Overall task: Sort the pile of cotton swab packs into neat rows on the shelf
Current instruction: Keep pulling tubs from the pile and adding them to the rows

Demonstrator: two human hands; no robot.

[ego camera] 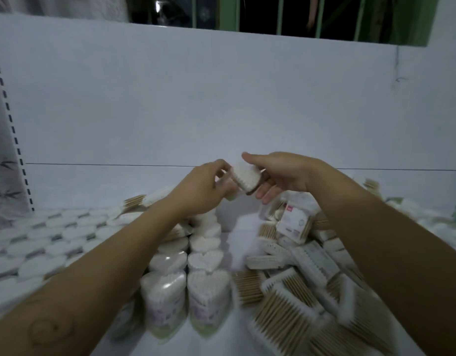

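Near rows: two columns of heart packs (pixel 203 260) stand upright at lower centre, swab tips up. They run away from the viewer toward mid-frame.
Pile: loose flat packs (pixel 298 265) lie at all angles in the lower right, just right of the columns.
Shelf: a bare white strip (pixel 238 227) shows between the columns and the pile.
Left rows: blurred white packs (pixel 41 240) fill the left of the frame in rows; their kind is too soft to tell.
Far end of columns: it is partly hidden under the left wrist, just below and slightly left of the held pack.
Held pack: one heart pack (pixel 244 178) is in the air at mid-frame, above the columns' far end. Its tip face tilts toward the viewer, not level like the standing ones.
Left hand (pixel 203 188): curled fingers grip the pack's left side.
Right hand (pixel 280 176): thumb on top and fingers beneath, pinching the right side.
Nearer hand: the left is over the columns, the right over the pile's far edge.
Next move, likely: stand the pack upright and lower it down-left onto the column's far end.
Back panel (pixel 221 98): plain white, upper half, well behind the hands.
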